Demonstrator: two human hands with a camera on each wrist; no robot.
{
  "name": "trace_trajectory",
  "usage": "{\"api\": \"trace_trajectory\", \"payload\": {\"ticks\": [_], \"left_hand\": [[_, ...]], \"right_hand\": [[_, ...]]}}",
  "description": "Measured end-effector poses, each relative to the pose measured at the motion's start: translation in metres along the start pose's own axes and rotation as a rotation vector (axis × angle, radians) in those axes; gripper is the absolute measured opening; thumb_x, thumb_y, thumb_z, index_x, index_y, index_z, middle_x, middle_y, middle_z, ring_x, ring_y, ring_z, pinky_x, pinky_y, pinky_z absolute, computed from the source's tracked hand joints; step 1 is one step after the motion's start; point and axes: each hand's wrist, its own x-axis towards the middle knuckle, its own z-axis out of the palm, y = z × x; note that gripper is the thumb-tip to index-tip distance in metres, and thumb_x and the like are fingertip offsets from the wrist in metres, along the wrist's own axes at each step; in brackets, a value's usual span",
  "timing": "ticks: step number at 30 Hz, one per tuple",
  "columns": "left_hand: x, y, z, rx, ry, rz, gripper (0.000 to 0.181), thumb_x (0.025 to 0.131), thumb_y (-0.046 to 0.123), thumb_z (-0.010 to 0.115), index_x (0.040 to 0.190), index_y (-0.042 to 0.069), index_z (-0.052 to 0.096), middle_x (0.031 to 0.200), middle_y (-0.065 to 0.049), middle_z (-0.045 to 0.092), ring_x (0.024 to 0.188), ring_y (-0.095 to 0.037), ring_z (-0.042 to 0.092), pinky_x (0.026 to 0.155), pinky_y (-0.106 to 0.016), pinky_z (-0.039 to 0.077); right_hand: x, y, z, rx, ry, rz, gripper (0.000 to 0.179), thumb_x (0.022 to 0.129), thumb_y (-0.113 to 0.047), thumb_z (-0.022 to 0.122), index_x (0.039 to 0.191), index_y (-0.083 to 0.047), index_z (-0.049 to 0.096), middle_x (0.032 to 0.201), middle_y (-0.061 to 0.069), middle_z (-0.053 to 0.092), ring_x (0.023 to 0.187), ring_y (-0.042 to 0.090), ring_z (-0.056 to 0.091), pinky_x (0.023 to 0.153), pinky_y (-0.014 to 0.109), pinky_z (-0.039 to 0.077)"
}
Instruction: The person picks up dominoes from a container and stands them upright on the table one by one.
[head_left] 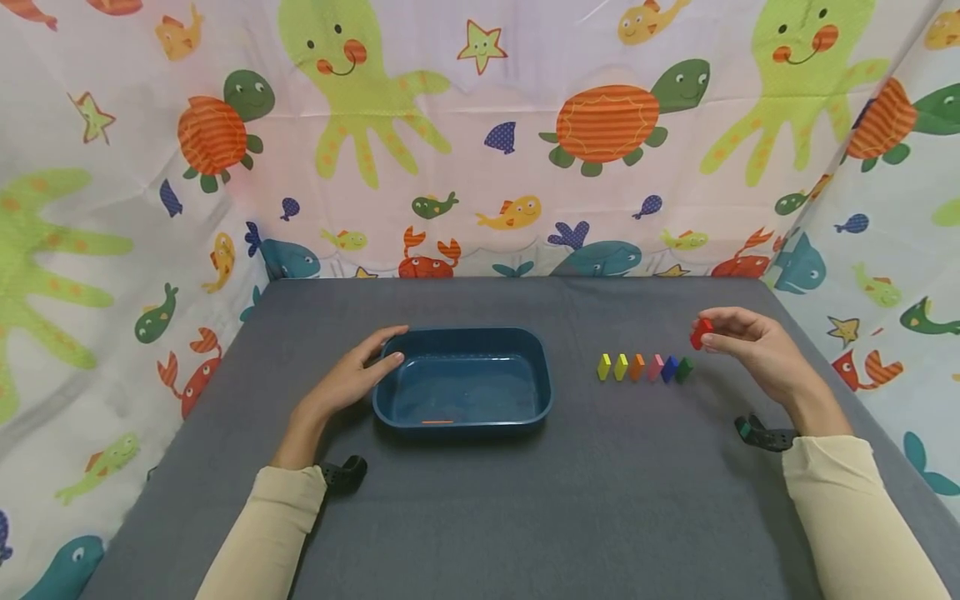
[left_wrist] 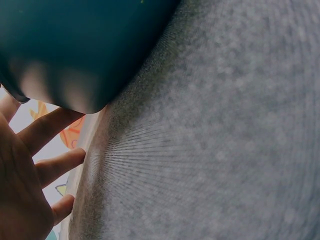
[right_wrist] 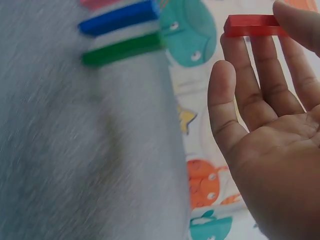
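A blue plastic tub (head_left: 461, 427) stands on the table left of the middle. My left hand (head_left: 358, 372) rests at its left end, the thumb lying over the rim and the other fingers along the outside. Those fingers are spread and fairly straight in the left wrist view. To the right, my right hand (head_left: 757, 348) pinches a red domino (head_left: 701, 333) between thumb and fingertips, raised above the table. Left of that hand stands a row of upright dominoes: two yellow (head_left: 620, 367), an orange (head_left: 637, 367), a pink (head_left: 655, 367), a blue (head_left: 669, 369) and a green (head_left: 684, 370).
Grey cloth covers the table (head_left: 562, 508). Curtains (head_left: 480, 100) printed with sea animals rise at the back and both sides. Inside the tub a thin orange strip (head_left: 437, 422) shows by the front wall. Each wrist wears a dark strap.
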Motion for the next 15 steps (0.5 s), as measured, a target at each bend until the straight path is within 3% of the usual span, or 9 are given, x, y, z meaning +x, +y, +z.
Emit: {"api": "trace_trajectory", "payload": {"ticks": [5,15], "left_hand": [[-0.002,0.0,0.0,0.013,0.0,-0.014,0.057,0.101,0.055,0.054,0.154,0.042,0.037,0.167,-0.003,0.031,0.154,-0.042,0.026,0.119,-0.071,0.025],[-0.001,0.001,-0.001,0.007,-0.005,-0.008,0.058,0.101,0.056,0.054,0.154,0.041,0.037,0.167,-0.002,0.032,0.154,-0.041,0.026,0.119,-0.07,0.024]], "right_hand": [[-0.005,0.02,-0.007,-0.066,-0.034,0.059,0.036,0.1,-0.017,0.067,0.133,-0.005,0.06,0.106,-0.018,0.073,0.095,0.002,0.069,0.085,0.016,0.054],[-0.008,0.042,-0.008,-0.242,-0.105,0.174,0.047,0.099,-0.025,0.068,0.135,0.003,0.055,0.105,-0.022,0.071,0.094,0.001,0.069,0.081,0.021,0.058]]}}
